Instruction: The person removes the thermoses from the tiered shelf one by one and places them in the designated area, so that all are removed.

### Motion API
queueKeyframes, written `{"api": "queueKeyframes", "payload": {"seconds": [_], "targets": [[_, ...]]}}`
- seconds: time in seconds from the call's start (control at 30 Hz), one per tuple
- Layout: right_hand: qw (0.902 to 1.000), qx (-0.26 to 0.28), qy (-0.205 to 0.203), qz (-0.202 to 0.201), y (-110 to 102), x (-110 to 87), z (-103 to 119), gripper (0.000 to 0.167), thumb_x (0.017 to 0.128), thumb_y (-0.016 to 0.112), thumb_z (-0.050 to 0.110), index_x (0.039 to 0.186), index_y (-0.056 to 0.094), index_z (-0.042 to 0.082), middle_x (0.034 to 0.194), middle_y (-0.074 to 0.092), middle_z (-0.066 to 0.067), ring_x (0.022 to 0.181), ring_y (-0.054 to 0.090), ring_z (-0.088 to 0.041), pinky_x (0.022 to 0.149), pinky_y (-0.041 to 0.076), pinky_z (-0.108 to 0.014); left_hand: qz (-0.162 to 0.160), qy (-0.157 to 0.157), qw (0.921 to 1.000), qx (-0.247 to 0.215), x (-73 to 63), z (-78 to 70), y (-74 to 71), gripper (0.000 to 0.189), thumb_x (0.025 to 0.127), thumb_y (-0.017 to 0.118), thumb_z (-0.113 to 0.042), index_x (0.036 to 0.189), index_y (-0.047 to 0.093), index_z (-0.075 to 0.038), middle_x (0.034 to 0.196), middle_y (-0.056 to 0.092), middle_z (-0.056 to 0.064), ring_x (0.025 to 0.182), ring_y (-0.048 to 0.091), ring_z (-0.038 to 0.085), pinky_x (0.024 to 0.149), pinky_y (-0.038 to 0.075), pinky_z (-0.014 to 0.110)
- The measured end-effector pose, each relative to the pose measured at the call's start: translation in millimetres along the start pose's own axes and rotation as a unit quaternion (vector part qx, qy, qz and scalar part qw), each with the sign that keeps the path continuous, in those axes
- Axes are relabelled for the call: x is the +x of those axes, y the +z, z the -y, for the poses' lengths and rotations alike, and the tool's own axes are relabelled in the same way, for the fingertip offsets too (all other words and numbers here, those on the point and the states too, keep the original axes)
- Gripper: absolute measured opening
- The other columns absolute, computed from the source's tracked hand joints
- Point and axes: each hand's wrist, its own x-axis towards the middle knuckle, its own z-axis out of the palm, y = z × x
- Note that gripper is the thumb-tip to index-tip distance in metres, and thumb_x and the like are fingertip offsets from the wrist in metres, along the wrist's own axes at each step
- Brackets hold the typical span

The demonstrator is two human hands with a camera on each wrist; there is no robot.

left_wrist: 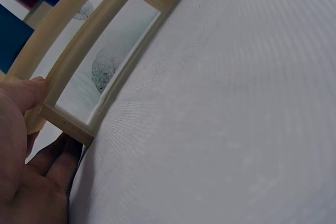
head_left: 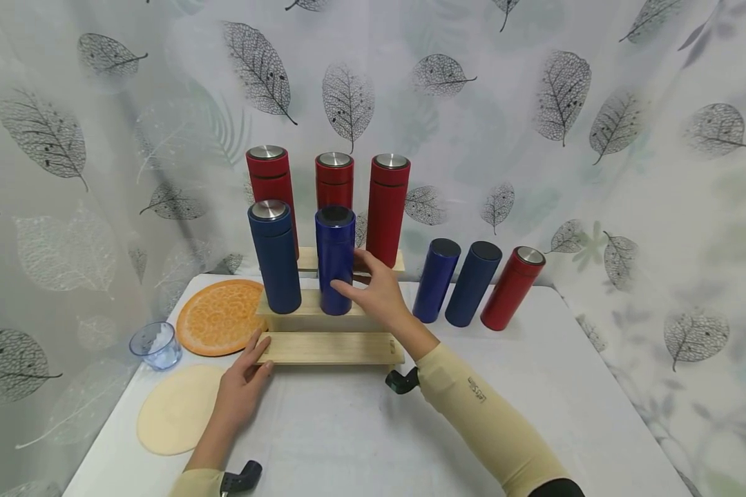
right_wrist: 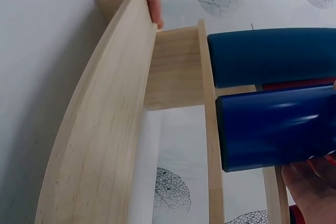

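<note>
A three-step wooden rack [head_left: 332,348] stands on the white-covered table. My left hand [head_left: 242,386] holds the left end of its lowest step, the thumb on one side and fingers on the other in the left wrist view. On the middle step, my right hand [head_left: 379,293] grips a shiny blue thermos flask [head_left: 336,259] low on its right side; the flask stands upright with a dark lid. Left of it is a darker blue flask [head_left: 275,266] with a silver lid. Behind, on the top step, are red flasks at left [head_left: 275,183], middle [head_left: 334,183] and right [head_left: 387,214].
Right of the rack stand a blue flask [head_left: 436,283], a darker blue flask [head_left: 472,286] and a red flask [head_left: 512,290]. To the left lie an orange round mat [head_left: 220,317] and a cream round mat [head_left: 180,411], beside a glass [head_left: 155,348]. A leaf-patterned curtain [head_left: 472,124] hangs behind.
</note>
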Motion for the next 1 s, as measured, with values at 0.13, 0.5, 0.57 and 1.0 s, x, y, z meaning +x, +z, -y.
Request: {"api": "queueKeyframes", "payload": {"seconds": [0.13, 0.5, 0.57, 1.0], "targets": [[1.0, 0.006, -0.003, -0.003, 0.4, 0.6, -0.8, 0.067, 0.093, 0.089, 0.026, 0.152, 0.059, 0.01, 0.135, 0.07, -0.004, 0.122, 0.068, -0.019, 0.105, 0.059, -0.04, -0.001, 0.002, 1.0, 0.001, -0.3, -1.0, 0.2, 0.05, 0.111, 0.066, -0.016, 0.158, 0.056, -0.005, 0.174, 0.033, 0.014, 0.156, 0.035, 0.04, 0.105, 0.035, 0.003], [0.9999, 0.013, -0.002, -0.01, 1.3, 1.0, -0.5, 0.064, 0.094, 0.088, 0.027, 0.15, 0.061, 0.011, 0.135, 0.071, -0.004, 0.122, 0.069, -0.019, 0.105, 0.059, -0.038, -0.005, 0.0, 0.9999, 0.016, -0.8, -1.2, 0.2, 0.05, 0.111, 0.066, -0.018, 0.159, 0.056, -0.006, 0.174, 0.035, 0.011, 0.156, 0.037, 0.04, 0.105, 0.033, 0.002], [0.9998, 0.014, -0.001, -0.011, 1.2, 0.6, 0.3, 0.065, 0.094, 0.088, 0.028, 0.15, 0.061, 0.011, 0.135, 0.071, -0.005, 0.123, 0.069, -0.02, 0.105, 0.059, -0.039, -0.004, 0.001, 0.9999, 0.016, -0.7, -1.2, 0.3, 0.05, 0.111, 0.066, -0.018, 0.159, 0.056, -0.006, 0.174, 0.035, 0.012, 0.156, 0.037, 0.041, 0.105, 0.033, 0.002], [0.9996, 0.021, -0.003, -0.021, 1.6, -2.2, 3.2, 0.064, 0.093, 0.089, 0.026, 0.149, 0.062, 0.01, 0.135, 0.072, -0.008, 0.122, 0.07, -0.024, 0.105, 0.059, -0.042, -0.002, 0.001, 0.9999, 0.015, -1.2, -2.3, 0.1, 0.051, 0.111, 0.066, -0.018, 0.159, 0.055, -0.007, 0.174, 0.035, 0.011, 0.156, 0.036, 0.041, 0.105, 0.034, 0.002]]}}
